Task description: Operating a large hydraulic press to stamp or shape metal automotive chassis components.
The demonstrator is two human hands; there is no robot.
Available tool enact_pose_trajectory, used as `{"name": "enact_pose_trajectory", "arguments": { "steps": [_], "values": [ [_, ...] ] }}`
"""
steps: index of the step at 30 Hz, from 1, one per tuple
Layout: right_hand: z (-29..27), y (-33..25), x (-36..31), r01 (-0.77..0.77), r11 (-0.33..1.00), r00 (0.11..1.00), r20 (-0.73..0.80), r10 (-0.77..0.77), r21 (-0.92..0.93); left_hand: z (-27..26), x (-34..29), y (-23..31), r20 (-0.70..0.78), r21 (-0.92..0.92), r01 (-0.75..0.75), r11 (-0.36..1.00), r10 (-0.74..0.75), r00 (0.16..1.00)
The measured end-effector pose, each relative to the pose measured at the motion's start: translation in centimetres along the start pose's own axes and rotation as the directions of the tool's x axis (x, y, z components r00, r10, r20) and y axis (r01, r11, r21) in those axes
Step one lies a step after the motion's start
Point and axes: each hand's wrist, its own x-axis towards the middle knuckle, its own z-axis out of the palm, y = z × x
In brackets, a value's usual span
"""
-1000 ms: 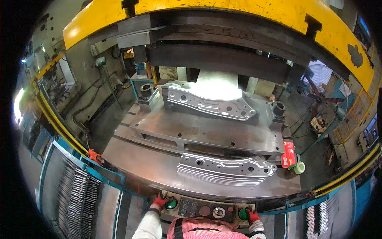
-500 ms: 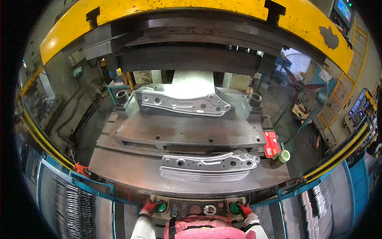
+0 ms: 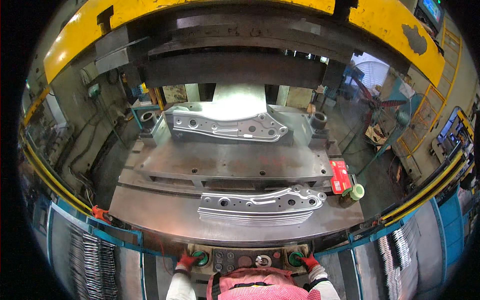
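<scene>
Change: viewpoint shifted; left hand (image 3: 187, 260) and right hand (image 3: 310, 261) kept at green buttons (image 3: 200, 258) | Grip: nothing seen held; finger opening cannot be told | Panel (image 3: 227, 131): laid on die (image 3: 225, 161), beneath ram (image 3: 230, 68); stack (image 3: 260, 218) placed nearer | Meaning: stage judged unchanged

A wide fisheye view looks forward and down from the person's head, upright, with dark corners and bent edges. Pink clothing (image 3: 270, 291) lies nearest, at lower centre, just below the control panel (image 3: 245, 253); the metal bed (image 3: 155, 210) spans mid-frame, and a yellow beam (image 3: 381, 31) arches across the top.
</scene>
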Motion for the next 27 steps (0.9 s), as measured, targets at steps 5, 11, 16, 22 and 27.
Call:
{"name": "enact_pose_trajectory", "arguments": {
  "steps": [5, 11, 16, 22, 27],
  "values": [
    [-0.3, -1.2, 0.1, -0.063, 0.993, 0.994, 0.091, 0.054, 0.098, -0.7, -1.6, 0.3, -0.018, 0.035, 0.044, 0.998, -0.044, 0.999],
    [-0.3, -2.0, -0.9, 0.033, 0.999, 0.999, 0.008, -0.033, 0.002, -0.1, -3.1, 4.6, 0.013, 0.1, 0.053, 0.994, -0.054, 0.998],
    [-0.7, -2.5, -0.9, 0.049, 0.953, 0.994, 0.074, -0.075, 0.299, 0.3, -2.0, 2.5, -0.009, 0.09, 0.079, 0.993, -0.078, 0.997],
    [-0.8, -3.6, -1.5, -0.049, 0.985, 0.996, 0.076, 0.037, 0.168, 0.2, -2.4, 2.2, -0.026, 0.048, 0.03, 0.998, -0.029, 0.999],
    [-0.5, -0.5, 0.3, -0.013, 0.975, 0.999, 0.053, 0.002, 0.223, 0.3, -2.3, 3.2, -0.024, 0.087, 0.009, 0.996, -0.007, 1.0]
  ]
}}
